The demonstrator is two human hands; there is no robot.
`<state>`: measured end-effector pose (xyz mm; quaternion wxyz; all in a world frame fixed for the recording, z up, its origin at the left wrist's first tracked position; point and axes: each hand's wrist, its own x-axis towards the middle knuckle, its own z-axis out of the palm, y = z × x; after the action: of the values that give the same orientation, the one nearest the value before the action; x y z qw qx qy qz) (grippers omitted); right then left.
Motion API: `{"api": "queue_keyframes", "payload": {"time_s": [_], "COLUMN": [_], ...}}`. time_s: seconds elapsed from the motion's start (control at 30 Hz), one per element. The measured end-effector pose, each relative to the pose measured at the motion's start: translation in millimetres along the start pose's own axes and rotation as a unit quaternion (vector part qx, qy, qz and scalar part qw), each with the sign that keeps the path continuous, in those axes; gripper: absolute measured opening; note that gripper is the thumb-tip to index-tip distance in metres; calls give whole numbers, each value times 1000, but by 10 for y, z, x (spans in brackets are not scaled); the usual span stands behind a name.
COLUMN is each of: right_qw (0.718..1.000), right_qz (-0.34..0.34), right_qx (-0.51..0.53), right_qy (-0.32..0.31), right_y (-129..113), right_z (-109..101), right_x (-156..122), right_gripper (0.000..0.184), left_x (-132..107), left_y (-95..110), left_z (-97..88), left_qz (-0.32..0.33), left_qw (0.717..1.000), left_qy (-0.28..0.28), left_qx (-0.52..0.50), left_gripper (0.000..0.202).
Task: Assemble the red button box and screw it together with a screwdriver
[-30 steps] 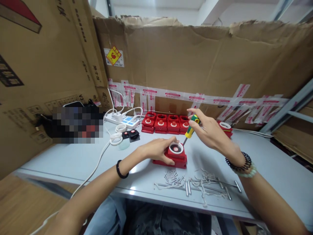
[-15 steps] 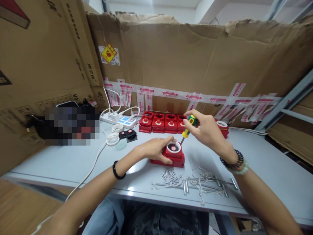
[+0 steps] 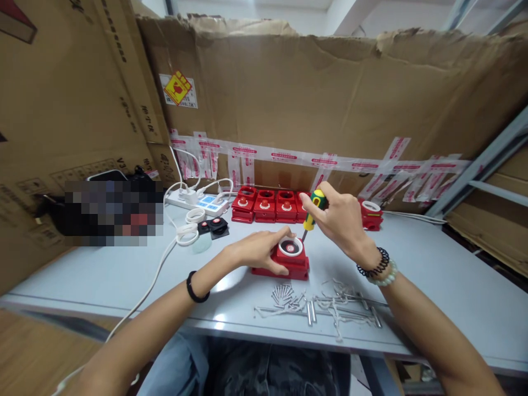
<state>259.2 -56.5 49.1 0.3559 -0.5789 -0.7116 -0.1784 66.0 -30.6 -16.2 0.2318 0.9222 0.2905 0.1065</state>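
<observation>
On the table, a red housing (image 3: 297, 267) carries a white ring (image 3: 290, 247) around a dark disc with a red-and-white centre. My left hand (image 3: 264, 250) is closed around the housing's left side, its fingers and thumb bracing it against the tabletop. A screwdriver (image 3: 314, 209) with a green and yellow handle is gripped in my right hand (image 3: 336, 217). Its shaft slants down to the housing's back right corner, beside the ring; the tip's exact contact is hidden. Small screws (image 3: 282, 293) lie in a pile just in front of the housing.
Metal rods with white strings (image 3: 346, 311) lie near the front edge. Along the back stand several red housings (image 3: 264, 206), and another (image 3: 372, 214) at right. White rings (image 3: 187, 234), black discs (image 3: 216, 225) and a power strip (image 3: 206, 202) sit left. Cardboard (image 3: 289, 99) walls the back.
My right hand has turned a little on the screwdriver handle, and its wrist has shifted. My left hand keeps its hold on the housing. The whole view has shifted slightly.
</observation>
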Motion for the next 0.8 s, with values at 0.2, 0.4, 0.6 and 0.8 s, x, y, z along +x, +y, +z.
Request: {"api": "queue_keyframes", "payload": {"time_s": [0.2, 0.4, 0.6, 0.8], "right_qw": [949, 969, 999, 926], "right_qz": [-71, -43, -12, -99], "right_qx": [252, 215, 19, 262], "right_qy": [-175, -114, -30, -254], "right_y": [98, 134, 2, 151], "right_z": [-81, -35, 1, -224], "right_x": [41, 73, -12, 53], "right_gripper": [34, 29, 29, 33], "left_x": [-6, -11, -2, -5], "left_y": [6, 19, 5, 2], "left_z": [-8, -19, -6, -9], "left_qz": [2, -5, 0, 3], "left_qw": [1000, 1000, 1000, 1000], "left_qy": [-3, 2, 3, 2], "left_qx": [-6, 1, -4, -9], "left_gripper": [66, 67, 68, 68]}}
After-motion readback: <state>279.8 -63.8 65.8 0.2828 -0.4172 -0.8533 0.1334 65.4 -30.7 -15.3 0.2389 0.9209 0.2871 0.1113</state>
